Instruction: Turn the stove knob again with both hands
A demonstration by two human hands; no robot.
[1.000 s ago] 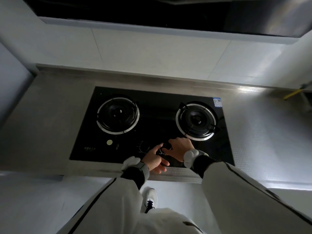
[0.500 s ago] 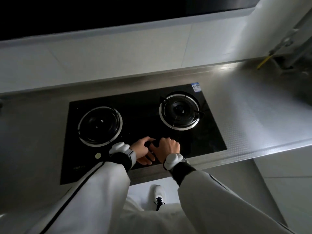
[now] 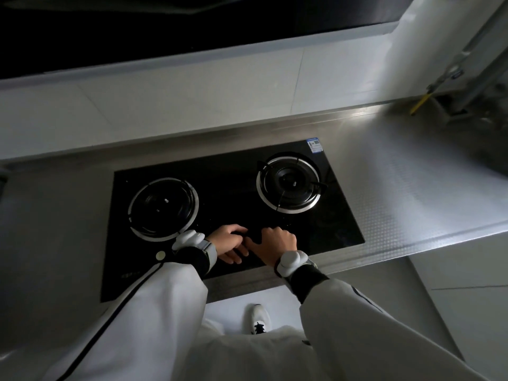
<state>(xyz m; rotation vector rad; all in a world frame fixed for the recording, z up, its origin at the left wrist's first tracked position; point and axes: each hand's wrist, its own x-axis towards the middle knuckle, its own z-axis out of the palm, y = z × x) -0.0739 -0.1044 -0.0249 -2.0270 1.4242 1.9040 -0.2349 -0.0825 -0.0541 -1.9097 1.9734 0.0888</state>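
Your left hand (image 3: 229, 243) and right hand (image 3: 276, 242) | both curled over a dark knob (image 3: 251, 237), grip unclear | front middle of black glass two-burner hob (image 3: 338, 215).

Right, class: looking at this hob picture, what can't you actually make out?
Head view only:
- The knob: dark, mostly hidden between the left hand and right hand; grip unclear.
- Sticker on the hob: print too small.
- Logo: too dim.
- The hood: cut off by the top edge.
- Yellow handle: blurred.
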